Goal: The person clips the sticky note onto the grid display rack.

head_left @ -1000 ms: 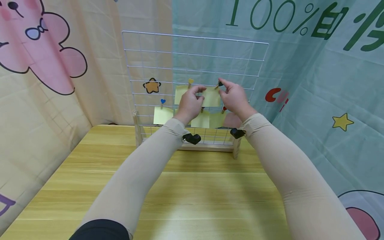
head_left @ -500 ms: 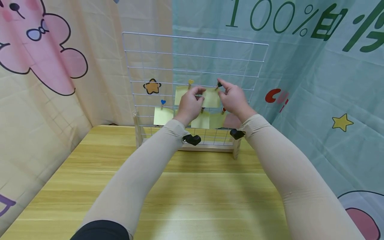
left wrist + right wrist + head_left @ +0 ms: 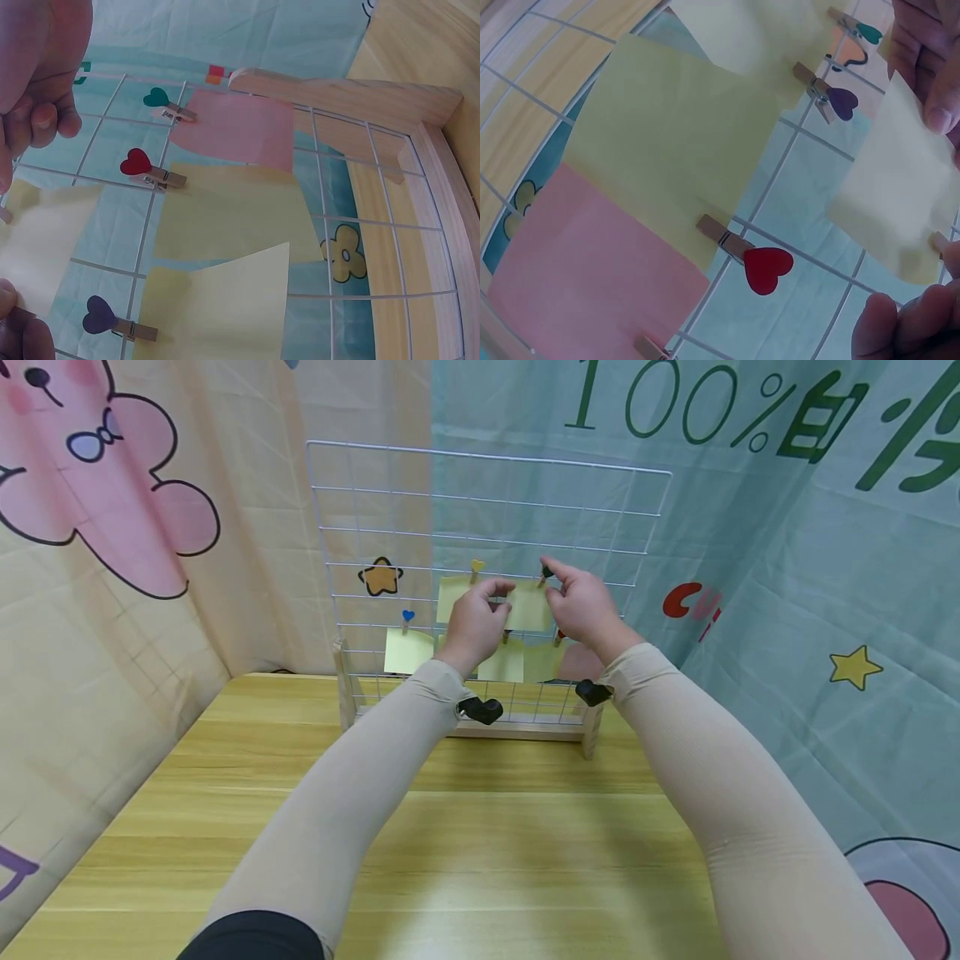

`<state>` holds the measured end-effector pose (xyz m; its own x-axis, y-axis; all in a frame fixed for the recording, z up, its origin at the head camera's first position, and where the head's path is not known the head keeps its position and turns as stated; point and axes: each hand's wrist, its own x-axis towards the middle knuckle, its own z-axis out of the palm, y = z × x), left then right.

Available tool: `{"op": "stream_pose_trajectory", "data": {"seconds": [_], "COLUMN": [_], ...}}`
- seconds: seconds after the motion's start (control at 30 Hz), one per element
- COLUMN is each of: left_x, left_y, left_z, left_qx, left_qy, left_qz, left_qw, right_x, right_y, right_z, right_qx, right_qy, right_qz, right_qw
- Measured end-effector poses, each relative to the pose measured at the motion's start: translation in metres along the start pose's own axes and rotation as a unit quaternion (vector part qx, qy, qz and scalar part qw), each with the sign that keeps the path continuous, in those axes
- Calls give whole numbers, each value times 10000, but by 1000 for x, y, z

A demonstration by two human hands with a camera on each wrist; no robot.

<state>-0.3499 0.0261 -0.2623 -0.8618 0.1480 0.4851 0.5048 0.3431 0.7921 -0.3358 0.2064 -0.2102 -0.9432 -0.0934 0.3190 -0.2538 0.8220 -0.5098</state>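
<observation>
A pale yellow sticky note (image 3: pixel 531 607) lies against the white wire grid (image 3: pixel 480 453). My left hand (image 3: pixel 475 625) pinches its left edge; the thumb lies on the paper in the right wrist view. My right hand (image 3: pixel 590 603) holds a small wooden clothespin with a dark heart (image 3: pixel 547 572) at the note's top edge. Only part of that clothespin (image 3: pixel 939 244) shows in the right wrist view. Below, a note under a red heart clothespin (image 3: pixel 768 270), one under a purple heart clothespin (image 3: pixel 841 104) and a pink note (image 3: pixel 236 131) under a green heart clothespin (image 3: pixel 157 98) hang on the wires.
The grid stands in a wooden base (image 3: pixel 517 730) on a wood-grain table (image 3: pixel 480 852). Further left hang a yellow note (image 3: pixel 408 651) with a blue heart clothespin and one with a yellow heart clothespin (image 3: pixel 477 567). Printed curtains (image 3: pixel 810 610) surround the back and sides.
My right fingertips have shifted slightly left, and the dark heart clothespin now stands more upright. The left hand has kept its place on the note.
</observation>
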Motion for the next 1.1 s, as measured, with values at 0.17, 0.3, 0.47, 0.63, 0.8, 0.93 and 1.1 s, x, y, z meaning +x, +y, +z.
{"op": "stream_pose_trajectory", "data": {"seconds": [0.17, 0.3, 0.47, 0.63, 0.8, 0.93, 1.1], "left_x": [0, -1, -1, -2, -5, -7, -14], "left_y": [0, -1, -2, -1, -1, -2, -3], "left_z": [-2, -3, -5, -7, -10, -14, -22], "left_qx": [29, 62, 85, 84, 81, 84, 165], "left_qy": [28, 44, 46, 18, -59, -150, -291], "left_qz": [-41, -36, -39, -38, -76, -84, 36], "left_qw": [10000, 10000, 9999, 10000, 9999, 9998, 9994], "right_x": [1, 1, 0, 0, 1, -1, -7], "right_y": [-3, -5, -6, -5, -4, -3, -1], "right_z": [0, -1, -1, -2, -2, -3, -4], "right_qx": [-87, -131, -172, -197, -201, -182, -139], "right_qy": [-87, -144, -196, -209, -249, -211, -160], "right_qz": [58, 75, 45, -7, -26, -69, -200], "right_qw": [9999, 9998, 9996, 9996, 9995, 9996, 9996]}}
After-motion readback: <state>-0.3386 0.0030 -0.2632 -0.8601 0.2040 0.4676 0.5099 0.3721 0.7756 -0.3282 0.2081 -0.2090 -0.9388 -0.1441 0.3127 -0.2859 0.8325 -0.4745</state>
